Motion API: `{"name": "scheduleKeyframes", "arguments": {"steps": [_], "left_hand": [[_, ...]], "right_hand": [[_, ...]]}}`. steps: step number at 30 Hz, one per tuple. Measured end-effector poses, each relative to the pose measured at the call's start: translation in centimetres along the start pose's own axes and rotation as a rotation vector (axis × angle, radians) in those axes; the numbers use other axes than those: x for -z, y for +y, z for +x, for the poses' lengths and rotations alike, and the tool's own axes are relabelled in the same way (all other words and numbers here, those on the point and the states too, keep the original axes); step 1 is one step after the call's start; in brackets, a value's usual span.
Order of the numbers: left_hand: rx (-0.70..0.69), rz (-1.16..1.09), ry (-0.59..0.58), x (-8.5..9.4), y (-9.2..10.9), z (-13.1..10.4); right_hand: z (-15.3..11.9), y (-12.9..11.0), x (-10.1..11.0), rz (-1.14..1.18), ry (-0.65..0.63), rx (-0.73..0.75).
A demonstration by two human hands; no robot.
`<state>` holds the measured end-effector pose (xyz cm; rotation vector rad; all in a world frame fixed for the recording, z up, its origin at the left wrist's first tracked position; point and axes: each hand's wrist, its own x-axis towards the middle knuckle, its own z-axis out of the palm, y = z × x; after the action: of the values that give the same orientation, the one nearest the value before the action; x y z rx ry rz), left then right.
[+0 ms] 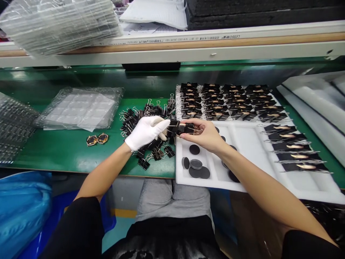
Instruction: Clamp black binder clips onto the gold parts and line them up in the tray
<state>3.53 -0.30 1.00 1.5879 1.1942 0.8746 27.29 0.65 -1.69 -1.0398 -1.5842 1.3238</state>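
Note:
My left hand (147,131), in a white glove, pinches a black binder clip (173,126) over the edge of the clip pile. Bare-fingered, my right hand (205,135) grips a small piece with black binder clips (190,128) on it, right up against the left hand's clip. What sits between the clips is mostly hidden by fingers. Below and around my left hand lies a heap of black binder clips (130,122) with wire handles. Black discs (194,149) lie in the white foam tray (250,144) under my right forearm.
Rows of clipped pieces (215,102) fill the tray's far side, with another column (296,146) at right. Two gold-rimmed round parts (97,139) lie left on the green table (67,151). Clear plastic trays (81,108) stand behind them; white foam sheets (320,104) lean at right.

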Motion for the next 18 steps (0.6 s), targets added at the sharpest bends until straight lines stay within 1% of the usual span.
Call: {"name": "scheduleKeyframes", "arguments": {"steps": [4, 18], "left_hand": [[0.021, -0.014, 0.008, -0.12, -0.02, -0.03], [0.013, 0.007, 0.010, 0.09, -0.50, 0.06]], "right_hand": [[0.06, -0.01, 0.04, 0.005, -0.005, 0.002], [0.38, 0.09, 0.09, 0.018, -0.022, 0.007]]}}
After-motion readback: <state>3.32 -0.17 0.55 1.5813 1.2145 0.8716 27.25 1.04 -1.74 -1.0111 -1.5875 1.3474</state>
